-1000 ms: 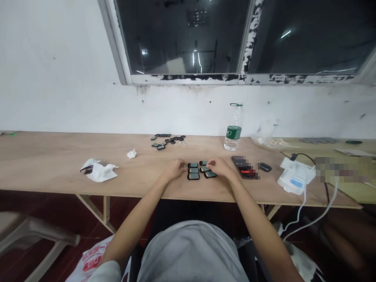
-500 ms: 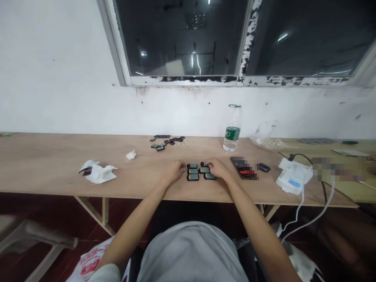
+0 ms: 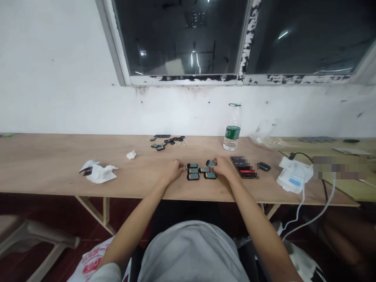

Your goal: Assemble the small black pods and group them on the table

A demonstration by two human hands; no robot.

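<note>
- Table (image 3: 141,176): from my remote seat, I see it carrying the whole spread; a careless forearm could drag the near pieces out of line.
- Bottle (image 3: 232,133): it stands upright beyond the right hand (image 3: 223,166), well apart, so only a wide reach could topple it.
- Hands: the right fingers are clamped on a tilted piece (image 3: 210,163); a weak pinch on its edge could let it slip onto its neighbours. I cannot tell whether the left hand (image 3: 174,171) has its fingertips together or around something (too small from here); a nudge there could skew the left column.
- Phone (image 3: 243,167): it lies just beside the right wrist, where a sideways swing could knock it.
- Left column (image 3: 193,176): three pieces sit close together.
- Loose pair (image 3: 210,176): these lie below the held piece, unevenly placed, easily bumped.
</note>
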